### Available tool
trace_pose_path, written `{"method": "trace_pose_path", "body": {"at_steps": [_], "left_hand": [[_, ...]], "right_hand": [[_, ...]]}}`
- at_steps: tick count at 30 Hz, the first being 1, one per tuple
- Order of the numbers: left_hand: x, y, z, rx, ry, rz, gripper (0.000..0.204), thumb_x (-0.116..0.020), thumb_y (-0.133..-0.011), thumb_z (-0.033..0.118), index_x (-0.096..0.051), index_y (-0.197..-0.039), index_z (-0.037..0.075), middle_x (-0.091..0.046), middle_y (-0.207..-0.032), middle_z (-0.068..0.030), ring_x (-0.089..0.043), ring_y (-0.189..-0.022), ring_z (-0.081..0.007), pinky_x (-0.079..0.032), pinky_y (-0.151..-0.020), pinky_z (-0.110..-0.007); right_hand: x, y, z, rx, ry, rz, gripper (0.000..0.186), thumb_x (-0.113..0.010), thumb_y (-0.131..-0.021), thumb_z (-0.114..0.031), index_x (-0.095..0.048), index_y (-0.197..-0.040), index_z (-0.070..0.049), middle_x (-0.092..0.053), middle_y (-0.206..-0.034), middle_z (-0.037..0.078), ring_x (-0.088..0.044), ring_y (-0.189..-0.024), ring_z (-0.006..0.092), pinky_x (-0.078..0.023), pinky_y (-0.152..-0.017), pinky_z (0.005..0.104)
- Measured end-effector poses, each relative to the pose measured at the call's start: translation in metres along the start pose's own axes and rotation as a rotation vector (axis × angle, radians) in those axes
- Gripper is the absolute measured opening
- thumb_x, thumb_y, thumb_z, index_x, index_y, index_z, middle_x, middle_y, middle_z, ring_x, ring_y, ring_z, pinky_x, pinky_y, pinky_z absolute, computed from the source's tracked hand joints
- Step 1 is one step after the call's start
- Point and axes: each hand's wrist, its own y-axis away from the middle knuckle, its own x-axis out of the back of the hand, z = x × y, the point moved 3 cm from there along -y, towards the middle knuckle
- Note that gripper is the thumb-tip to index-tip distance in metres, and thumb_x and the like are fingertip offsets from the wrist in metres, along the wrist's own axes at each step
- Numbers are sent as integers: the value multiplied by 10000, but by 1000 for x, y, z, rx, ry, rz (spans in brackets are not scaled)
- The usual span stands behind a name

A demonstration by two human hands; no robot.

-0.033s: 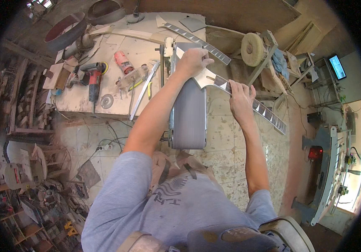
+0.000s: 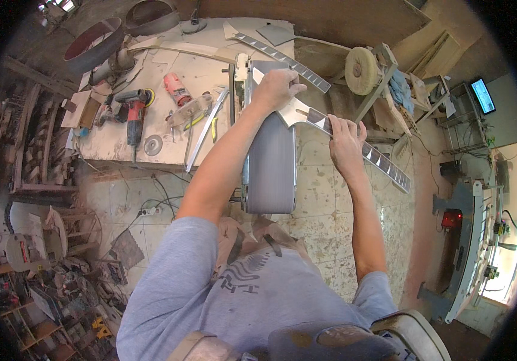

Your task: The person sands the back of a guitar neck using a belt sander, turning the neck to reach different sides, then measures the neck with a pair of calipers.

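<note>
A guitar neck [image 2: 385, 168] with a dark fretboard and pale, pointed inlays slants across in front of me. My left hand [image 2: 278, 89] is closed on its pale wooden headstock [image 2: 291, 116], over the grey belt of a belt sander [image 2: 272, 165]. The belt looks streaked, as if running. Out to the right, my right hand [image 2: 347, 142] curls its fingers over the fretboard, with the thumb apart. The headstock's far part is partly hidden by my left hand; whether it touches the belt I cannot tell.
A second guitar neck [image 2: 282, 59] lies behind the sander. On the workbench [image 2: 105, 144] to the left are a red-and-black power tool [image 2: 136, 114], another red tool [image 2: 177, 89], a metal ruler [image 2: 206, 130] and a disc [image 2: 152, 145]. A round buffing wheel [image 2: 361, 71] stands at right.
</note>
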Motion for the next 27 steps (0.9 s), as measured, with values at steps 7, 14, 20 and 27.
{"method": "trace_pose_path", "body": {"at_steps": [7,14,20,27], "left_hand": [[-5,5,-3,-74,9,85,316,-767,-881,301,-692,-846,-4,-681,-866,-218,-664,-864,-420,-508,-776,-497],[-4,8,-3,-144,-28,126,350,-752,-907,323,-692,-822,-11,-660,-823,-215,-641,-823,-408,-488,-745,-495],[-2,9,0,-129,-76,86,309,-738,-908,300,-699,-855,-2,-699,-913,-204,-668,-940,-397,-525,-850,-487],[-5,9,-4,-147,-59,64,297,-724,-921,311,-720,-892,16,-701,-946,-196,-667,-963,-391,-529,-868,-483]], "right_hand": [[12,-4,6,79,-20,-39,533,-628,-883,-52,-525,-1402,-114,-621,-1243,71,-551,-1257,267,-259,-1199,590],[15,-8,6,107,-70,-66,660,-693,-813,-1,-496,-1434,-109,-609,-1271,100,-532,-1277,303,-274,-1187,565],[23,-8,2,106,-81,-103,643,-705,-820,-24,-498,-1422,-111,-615,-1272,92,-536,-1280,306,-260,-1197,588],[26,-7,0,104,-109,-110,663,-719,-805,-5,-505,-1425,-106,-612,-1272,104,-537,-1267,315,-269,-1195,571]]}}
